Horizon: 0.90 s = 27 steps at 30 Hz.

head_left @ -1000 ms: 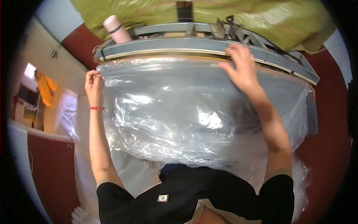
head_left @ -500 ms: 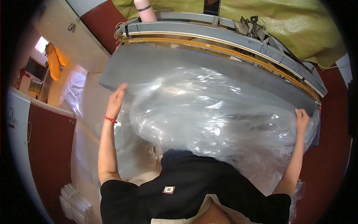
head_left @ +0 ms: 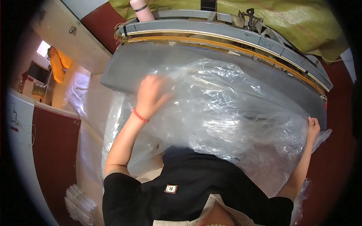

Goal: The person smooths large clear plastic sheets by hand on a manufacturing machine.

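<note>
A large sheet of clear plastic film [head_left: 226,109] lies rumpled over the grey padded bench top [head_left: 128,64] and hangs down in front of me. My left hand [head_left: 151,98], with a red bead bracelet [head_left: 140,115] at the wrist, is over the film's left part. Its fingers look spread, though motion blurs them; whether the palm touches the film I cannot tell. At the right end of the bench my right hand [head_left: 313,128] is closed, pinching the film's far right corner between thumb and fingers.
Behind the bench top runs a long grey metal frame [head_left: 181,25] with an orange strip [head_left: 211,42]. A pink bottle [head_left: 142,10] and a metal clamp [head_left: 250,19] stand on it. Yellow-green woven sheeting [head_left: 294,26] hangs beyond. Stacked plastic bags [head_left: 81,205] lie at lower left.
My left hand has moved right, from the bench's left edge to over the film. My right hand has shifted slightly right and nearer, and the film lies flatter.
</note>
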Each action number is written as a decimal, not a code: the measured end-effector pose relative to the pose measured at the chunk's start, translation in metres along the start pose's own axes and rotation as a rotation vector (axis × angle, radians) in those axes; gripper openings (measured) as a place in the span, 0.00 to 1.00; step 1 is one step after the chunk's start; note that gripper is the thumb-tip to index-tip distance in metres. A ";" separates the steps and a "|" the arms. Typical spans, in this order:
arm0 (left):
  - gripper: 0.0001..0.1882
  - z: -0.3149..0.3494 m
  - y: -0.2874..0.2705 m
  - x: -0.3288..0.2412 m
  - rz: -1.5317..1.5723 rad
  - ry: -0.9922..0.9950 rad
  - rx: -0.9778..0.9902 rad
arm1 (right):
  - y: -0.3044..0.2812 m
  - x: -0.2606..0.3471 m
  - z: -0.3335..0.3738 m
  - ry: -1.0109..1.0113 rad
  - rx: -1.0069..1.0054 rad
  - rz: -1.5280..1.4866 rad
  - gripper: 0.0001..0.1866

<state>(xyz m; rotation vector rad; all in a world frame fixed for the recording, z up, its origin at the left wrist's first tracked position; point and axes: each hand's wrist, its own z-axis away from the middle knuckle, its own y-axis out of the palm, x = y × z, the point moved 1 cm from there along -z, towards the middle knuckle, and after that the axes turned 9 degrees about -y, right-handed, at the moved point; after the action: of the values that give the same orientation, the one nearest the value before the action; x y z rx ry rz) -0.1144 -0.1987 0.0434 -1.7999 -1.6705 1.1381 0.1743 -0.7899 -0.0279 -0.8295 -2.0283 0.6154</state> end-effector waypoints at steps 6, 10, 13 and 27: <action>0.16 -0.030 0.028 0.014 -0.075 0.018 0.160 | 0.001 -0.002 0.002 -0.019 -0.034 0.009 0.12; 0.09 -0.058 0.030 0.041 0.278 -0.071 0.252 | 0.000 -0.002 0.002 0.049 -0.015 0.038 0.12; 0.10 -0.091 0.044 0.051 1.223 -0.903 0.446 | -0.002 -0.006 0.004 0.032 -0.028 0.050 0.12; 0.11 -0.114 0.126 0.076 -0.043 -0.319 0.079 | -0.036 -0.015 0.030 0.134 0.024 -0.070 0.10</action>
<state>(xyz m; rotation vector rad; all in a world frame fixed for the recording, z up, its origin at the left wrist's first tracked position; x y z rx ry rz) 0.0478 -0.1242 -0.0100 -1.5904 -1.7983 1.5126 0.1435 -0.8290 -0.0272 -0.7621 -1.9166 0.5300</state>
